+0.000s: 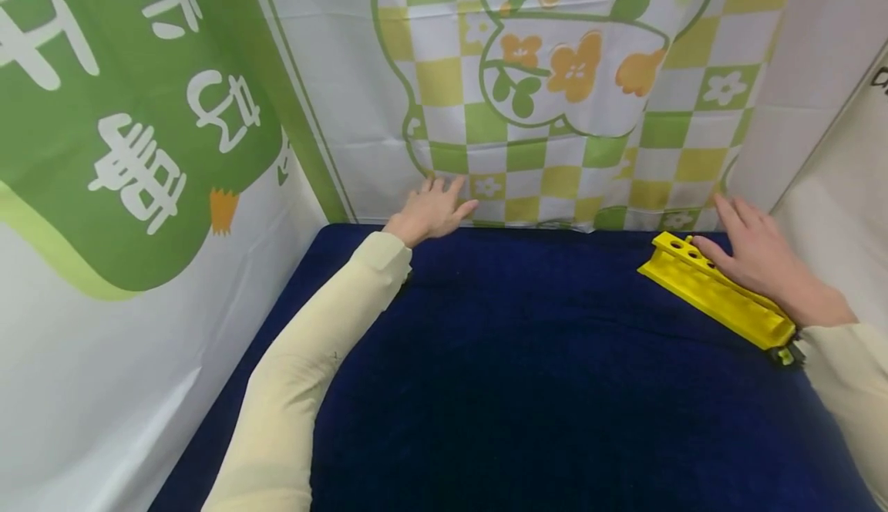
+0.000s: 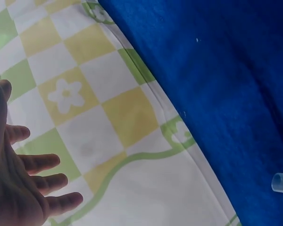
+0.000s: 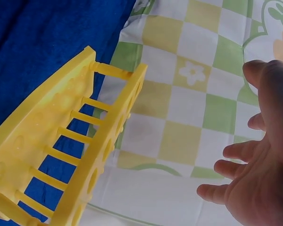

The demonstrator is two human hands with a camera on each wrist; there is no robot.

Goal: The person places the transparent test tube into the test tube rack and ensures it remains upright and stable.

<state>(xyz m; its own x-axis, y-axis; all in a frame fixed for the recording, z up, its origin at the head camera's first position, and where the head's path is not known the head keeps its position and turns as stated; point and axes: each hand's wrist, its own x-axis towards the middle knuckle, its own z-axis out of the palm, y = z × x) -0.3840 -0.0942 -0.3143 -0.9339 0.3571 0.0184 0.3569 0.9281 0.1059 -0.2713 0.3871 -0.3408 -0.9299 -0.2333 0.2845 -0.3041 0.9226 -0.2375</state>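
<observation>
Pose | left hand [image 1: 432, 210] fingers spread, arm [image 1: 291, 389] outstretched | right hand [image 1: 766, 256] fingers straight, beside yellow rack [image 1: 714, 296] | hands well apart

A dark blue cloth-covered desk [image 1: 527, 404] meets a white, green-and-yellow-checked far wall [image 1: 576, 111]; a green-and-white printed wall [image 1: 132, 211] stands left, a pale cream wall [image 1: 846, 219] right.

Yellow rack [image 1: 714, 296]; floral checkered backdrop [image 1: 487, 122]

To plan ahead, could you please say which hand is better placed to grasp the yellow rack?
Probably the right hand: it's near the yellow rack; the left hand is farther away.
</observation>
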